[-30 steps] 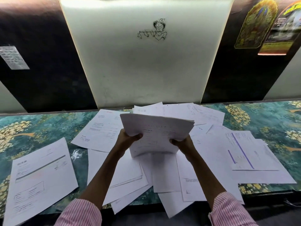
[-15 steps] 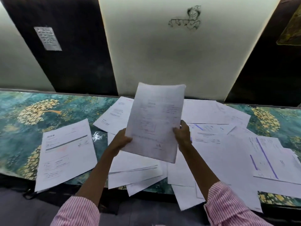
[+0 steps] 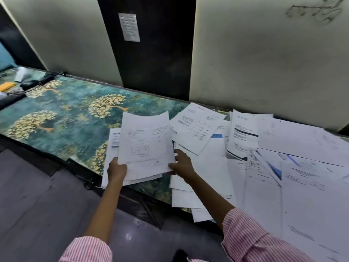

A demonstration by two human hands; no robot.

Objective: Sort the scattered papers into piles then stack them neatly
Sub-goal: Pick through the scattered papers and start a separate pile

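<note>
I hold a small sheaf of printed white papers (image 3: 146,142) low over the table, above another sheet (image 3: 113,146) lying near the front edge. My left hand (image 3: 117,170) grips the sheaf's lower left corner. At its lower right edge my right hand (image 3: 182,163) holds it, thumb on top and fingers underneath. Scattered papers (image 3: 264,159) overlap one another across the right half of the table, several hanging over the front edge.
The table (image 3: 66,114) has a teal cloth with golden tree prints, bare on its left half. Dark gadgets and cables (image 3: 32,83) lie at the far left end. A panelled wall (image 3: 151,53) runs behind. Grey floor (image 3: 37,205) lies below the front edge.
The sheaf has come down and to the left, from raised in front of me to just over the lone sheet at the left. My view swung left with it.
</note>
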